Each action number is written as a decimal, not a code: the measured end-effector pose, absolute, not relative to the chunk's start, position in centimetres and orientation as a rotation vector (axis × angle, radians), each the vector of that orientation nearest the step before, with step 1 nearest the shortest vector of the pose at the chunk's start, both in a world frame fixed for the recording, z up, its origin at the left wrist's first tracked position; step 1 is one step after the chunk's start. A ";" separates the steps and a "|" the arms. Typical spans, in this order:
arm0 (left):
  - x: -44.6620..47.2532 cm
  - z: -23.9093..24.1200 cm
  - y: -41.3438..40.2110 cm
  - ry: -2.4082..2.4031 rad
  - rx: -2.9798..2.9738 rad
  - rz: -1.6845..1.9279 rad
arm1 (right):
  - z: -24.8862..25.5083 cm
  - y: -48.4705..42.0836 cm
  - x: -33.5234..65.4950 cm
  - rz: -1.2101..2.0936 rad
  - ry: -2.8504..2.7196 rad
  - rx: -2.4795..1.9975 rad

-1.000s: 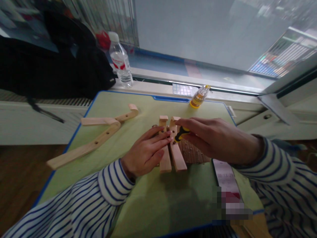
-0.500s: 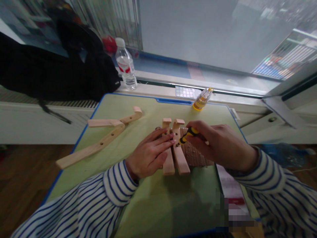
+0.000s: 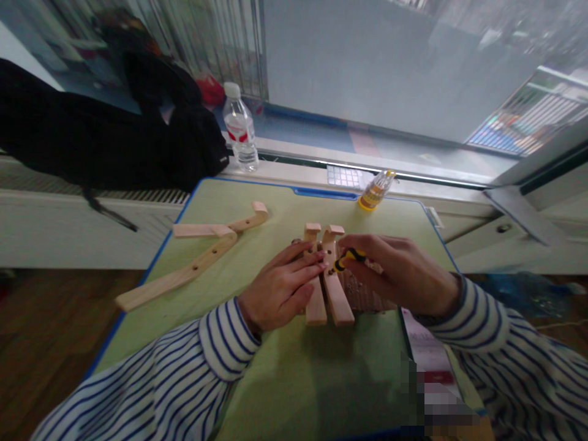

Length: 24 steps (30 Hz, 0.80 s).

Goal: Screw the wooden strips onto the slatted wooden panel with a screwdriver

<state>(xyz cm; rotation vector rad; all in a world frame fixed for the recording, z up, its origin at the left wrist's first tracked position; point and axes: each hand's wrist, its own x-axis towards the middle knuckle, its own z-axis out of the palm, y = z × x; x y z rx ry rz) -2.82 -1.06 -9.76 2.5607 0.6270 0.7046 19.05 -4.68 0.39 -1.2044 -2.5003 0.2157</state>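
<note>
Two light wooden hooked bars [image 3: 334, 288] lie side by side in the middle of the green desk [image 3: 275, 367]. My left hand [image 3: 281, 286] lies flat on the left bar, fingers stretched out and pressing it down. My right hand [image 3: 399, 272] is closed round a small yellow-and-black screwdriver [image 3: 348, 258], whose tip points at the right bar near my left fingertips. A perforated wooden panel [image 3: 362, 291] shows under my right hand, mostly hidden.
Two more hooked wooden bars [image 3: 197, 260] lie crossed at the desk's left. A small yellow bottle [image 3: 375, 191] stands at the far edge. A water bottle [image 3: 241, 127] and a black bag [image 3: 105, 131] sit on the sill. A paper sheet [image 3: 429, 355] lies at right.
My right hand has drawn in slightly and turned the screwdriver at the right bar. The left hand stays pressed on the left bar. The view shifted a little.
</note>
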 end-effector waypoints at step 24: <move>-2.7 -9.7 -1.0 0.626 2.556 0.738 | 0.8 -5.6 19.7 0.038 -2.520 -1.428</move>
